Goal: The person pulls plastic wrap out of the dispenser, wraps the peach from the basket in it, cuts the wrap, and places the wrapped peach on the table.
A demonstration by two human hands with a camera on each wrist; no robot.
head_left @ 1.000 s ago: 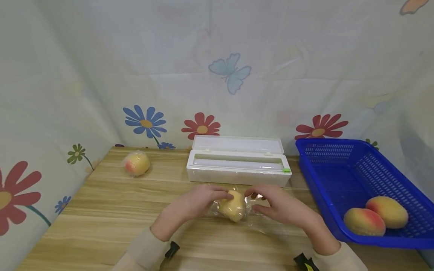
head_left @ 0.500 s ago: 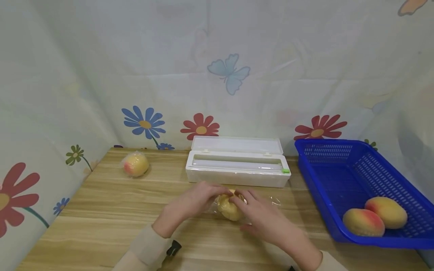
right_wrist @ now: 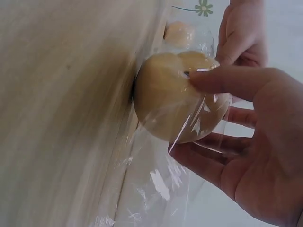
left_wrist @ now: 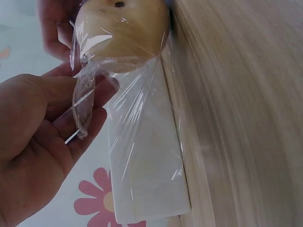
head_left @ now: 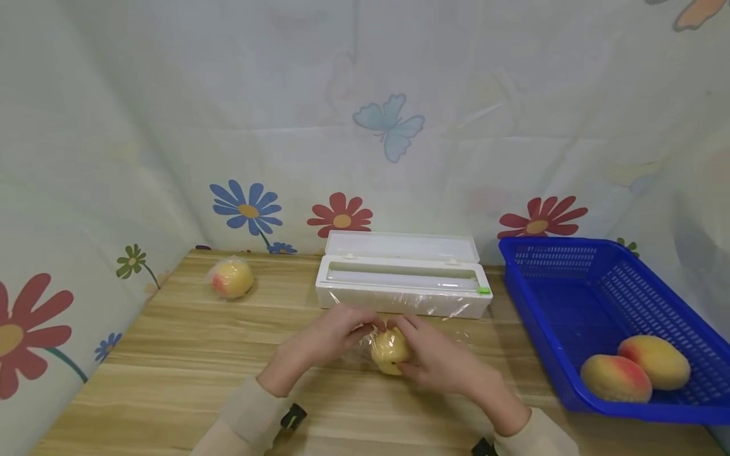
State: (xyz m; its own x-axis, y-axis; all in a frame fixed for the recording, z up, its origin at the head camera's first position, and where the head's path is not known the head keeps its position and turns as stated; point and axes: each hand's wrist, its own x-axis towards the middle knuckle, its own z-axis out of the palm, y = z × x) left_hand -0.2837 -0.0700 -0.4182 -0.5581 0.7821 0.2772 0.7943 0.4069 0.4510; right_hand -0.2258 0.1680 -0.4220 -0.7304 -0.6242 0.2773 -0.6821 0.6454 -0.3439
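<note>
A yellow peach (head_left: 390,352) sits on the wooden table in front of the white cling film box, with clear cling film (left_wrist: 135,113) over it and trailing off its sides. My left hand (head_left: 336,335) pinches a gathered fold of the film at the peach's left side. Across from it, my right hand (head_left: 441,358) grips the peach through the film; its thumb (right_wrist: 213,80) lies by the dark stem spot and the fingers curl round the far side. Loose film (right_wrist: 158,184) spreads out beyond the right hand.
Behind the hands stands the white cling film box (head_left: 399,304), its lid raised and the roll inside. A wrapped peach (head_left: 232,278) lies at the back left. On the right, a blue plastic basket (head_left: 547,342) holds two unwrapped peaches (head_left: 616,379). A flowered curtain hangs behind the table.
My right hand has come in from the loose film on the right and now grips the peach. The left hand stays at the left side, and the peach has turned to show its stem spot.
</note>
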